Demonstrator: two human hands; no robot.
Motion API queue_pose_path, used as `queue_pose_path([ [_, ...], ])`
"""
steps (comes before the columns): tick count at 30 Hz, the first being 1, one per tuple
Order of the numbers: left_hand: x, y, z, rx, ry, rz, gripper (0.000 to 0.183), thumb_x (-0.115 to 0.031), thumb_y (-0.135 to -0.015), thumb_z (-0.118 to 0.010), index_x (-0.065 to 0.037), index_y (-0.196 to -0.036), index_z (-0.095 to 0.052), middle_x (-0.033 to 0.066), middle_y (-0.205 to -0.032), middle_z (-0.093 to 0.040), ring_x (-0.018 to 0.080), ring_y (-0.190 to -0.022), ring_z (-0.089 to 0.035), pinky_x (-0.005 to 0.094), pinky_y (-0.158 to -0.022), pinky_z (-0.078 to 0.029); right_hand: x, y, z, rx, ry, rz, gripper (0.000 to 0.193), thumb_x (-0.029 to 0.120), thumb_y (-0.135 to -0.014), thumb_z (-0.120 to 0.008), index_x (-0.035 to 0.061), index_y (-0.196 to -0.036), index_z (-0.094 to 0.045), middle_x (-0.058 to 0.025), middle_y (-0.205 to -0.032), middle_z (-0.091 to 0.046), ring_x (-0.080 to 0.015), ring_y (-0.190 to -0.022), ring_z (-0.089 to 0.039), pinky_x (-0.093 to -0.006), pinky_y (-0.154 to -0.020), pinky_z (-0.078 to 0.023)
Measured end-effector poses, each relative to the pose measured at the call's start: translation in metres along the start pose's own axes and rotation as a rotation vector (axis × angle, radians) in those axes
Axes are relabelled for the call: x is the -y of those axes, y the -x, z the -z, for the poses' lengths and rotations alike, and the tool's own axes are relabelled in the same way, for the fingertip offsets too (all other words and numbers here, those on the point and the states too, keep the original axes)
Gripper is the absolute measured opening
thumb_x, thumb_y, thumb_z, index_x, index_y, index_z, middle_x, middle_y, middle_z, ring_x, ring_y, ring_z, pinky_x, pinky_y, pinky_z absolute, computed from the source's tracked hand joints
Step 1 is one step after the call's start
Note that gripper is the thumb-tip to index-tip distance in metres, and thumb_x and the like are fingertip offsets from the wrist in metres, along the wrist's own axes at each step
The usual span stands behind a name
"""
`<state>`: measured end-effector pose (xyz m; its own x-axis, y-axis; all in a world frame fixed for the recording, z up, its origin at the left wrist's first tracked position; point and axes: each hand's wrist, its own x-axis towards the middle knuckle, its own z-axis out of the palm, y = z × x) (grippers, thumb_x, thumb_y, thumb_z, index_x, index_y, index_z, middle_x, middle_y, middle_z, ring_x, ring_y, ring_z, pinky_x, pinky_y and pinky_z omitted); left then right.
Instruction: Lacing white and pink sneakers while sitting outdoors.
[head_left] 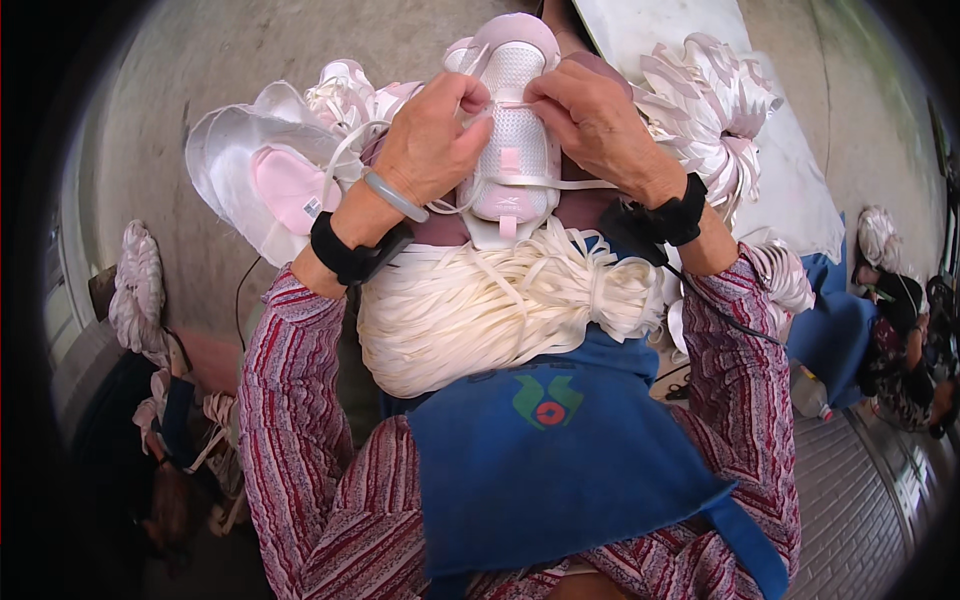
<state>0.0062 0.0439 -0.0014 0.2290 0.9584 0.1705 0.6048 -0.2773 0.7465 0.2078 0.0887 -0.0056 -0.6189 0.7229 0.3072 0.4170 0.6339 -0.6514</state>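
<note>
A pink-and-white shoe upper (520, 75) lies upright before me, its mesh tongue facing up and its pink toe end pointing away. My left hand (432, 135) pinches a white shoelace at the upper's left edge. Opposite it, my right hand (598, 120) has its fingers closed at the right edge, where the lace runs across the tongue between both hands. A loose length of lace (555, 183) crosses the tongue lower down, and more trails under my left wrist. The fingertips partly hide the lace ends. Below the upper, a thick bundle of cream-white laces (460, 305) rests on my lap.
White and pink shoe pieces (255, 175) are heaped at the left. A ring-shaped bunch of pink-and-white uppers (705, 115) lies on a white-covered surface (800, 190) at the right. Other people (905, 345) sit at the far right and lower left, near further bundles (138, 285).
</note>
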Motion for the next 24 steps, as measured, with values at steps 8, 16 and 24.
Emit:
queue_pose_path([
  [8,0.004,0.000,0.001,0.062,0.006,0.182,0.021,-0.014,-0.083,-0.065,0.000,-0.097,-0.059,0.0096,-0.086,-0.062,0.0142,-0.064,-0.059,0.0275,-0.063,-0.049,0.008,-0.001,-0.004,-0.034,-0.072,-0.005,0.012,0.006,-0.082,-0.059,0.0029,-0.094,-0.059,-0.0149,-0.087,-0.061,-0.0348,-0.080,-0.062,-0.0394,-0.067,-0.048],
  [16,0.005,-0.003,-0.001,0.037,-0.024,0.095,0.019,-0.012,-0.083,-0.065,0.000,-0.097,-0.059,0.0107,-0.086,-0.062,0.0166,-0.067,-0.061,0.0279,-0.060,-0.049,0.009,0.003,-0.001,-0.017,0.052,-0.150,0.014,0.014,-0.083,-0.060,0.0031,-0.091,-0.060,-0.0149,-0.087,-0.061,-0.0335,-0.078,-0.062,-0.0390,-0.067,-0.049],
  [24,0.003,-0.005,-0.001,0.004,-0.036,0.054,0.016,-0.009,-0.083,-0.064,-0.001,-0.096,-0.060,0.0108,-0.085,-0.061,0.0204,-0.072,-0.062,0.0298,-0.062,-0.049,0.011,-0.001,-0.004,0.015,0.043,-0.193,0.014,0.015,-0.085,-0.059,0.0029,-0.092,-0.061,-0.0150,-0.090,-0.062,-0.0336,-0.078,-0.061,-0.0391,-0.070,-0.049],
])
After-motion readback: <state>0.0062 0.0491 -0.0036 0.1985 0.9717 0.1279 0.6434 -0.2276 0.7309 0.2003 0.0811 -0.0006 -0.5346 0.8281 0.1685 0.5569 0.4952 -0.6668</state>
